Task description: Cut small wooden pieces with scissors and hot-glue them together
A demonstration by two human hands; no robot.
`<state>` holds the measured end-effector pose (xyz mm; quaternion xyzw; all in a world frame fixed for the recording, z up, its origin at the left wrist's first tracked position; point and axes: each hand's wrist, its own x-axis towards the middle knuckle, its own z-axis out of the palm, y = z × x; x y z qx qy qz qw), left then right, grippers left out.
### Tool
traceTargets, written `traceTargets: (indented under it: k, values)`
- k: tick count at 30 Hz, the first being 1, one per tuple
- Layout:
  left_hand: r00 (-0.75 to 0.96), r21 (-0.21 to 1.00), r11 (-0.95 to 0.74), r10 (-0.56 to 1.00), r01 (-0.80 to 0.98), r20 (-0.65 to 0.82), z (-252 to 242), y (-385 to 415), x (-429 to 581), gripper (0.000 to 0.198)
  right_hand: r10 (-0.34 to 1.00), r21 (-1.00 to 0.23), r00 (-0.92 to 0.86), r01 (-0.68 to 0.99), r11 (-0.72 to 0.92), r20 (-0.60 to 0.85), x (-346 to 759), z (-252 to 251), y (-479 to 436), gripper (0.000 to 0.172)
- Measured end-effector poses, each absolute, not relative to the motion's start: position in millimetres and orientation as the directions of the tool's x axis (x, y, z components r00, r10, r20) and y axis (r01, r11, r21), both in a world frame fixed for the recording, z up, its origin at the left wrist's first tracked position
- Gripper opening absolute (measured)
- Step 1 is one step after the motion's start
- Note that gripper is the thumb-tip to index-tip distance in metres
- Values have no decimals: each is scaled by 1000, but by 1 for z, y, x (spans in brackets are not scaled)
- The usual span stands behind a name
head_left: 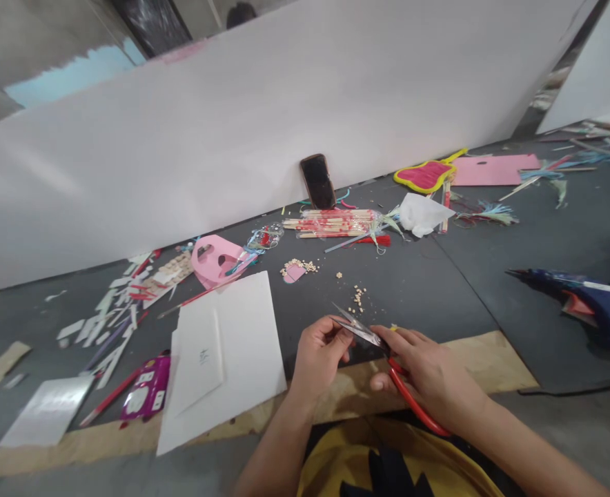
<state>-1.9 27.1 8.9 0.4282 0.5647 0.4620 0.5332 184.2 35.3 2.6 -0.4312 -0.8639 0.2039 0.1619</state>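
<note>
A pair of scissors [370, 337] with red handles is gripped in my right hand [426, 369], its slightly parted blades pointing up and left. My left hand [319, 352] is closed in a pinch right at the blades; whatever lies between its fingertips is too small to make out. Just beyond the blades, small beige bits [357, 298] are scattered over the dark table. Farther back, more of these bits surround a small pink piece [294, 273].
White paper sheets [253, 331] lie left of my hands, beside a purple packet [147, 388]. A blue glue gun [589, 297] rests at the right. Behind are bundled sticks [336, 223], a phone [318, 181] leaning on the white partition [232, 124], and a pink cutout [217, 259].
</note>
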Motion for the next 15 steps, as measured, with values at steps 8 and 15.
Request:
traceTargets:
  k: [8, 15]
  values:
    - [-102, 972, 194, 978, 135, -181, 17, 28, -4, 12, 774, -446, -622, 663, 601, 117, 182, -2, 36, 48]
    - [-144, 963, 223, 969, 152, -202, 16, 26, 0, 18, 790, -394, -608, 709, 586, 80, 182, -5, 41, 41]
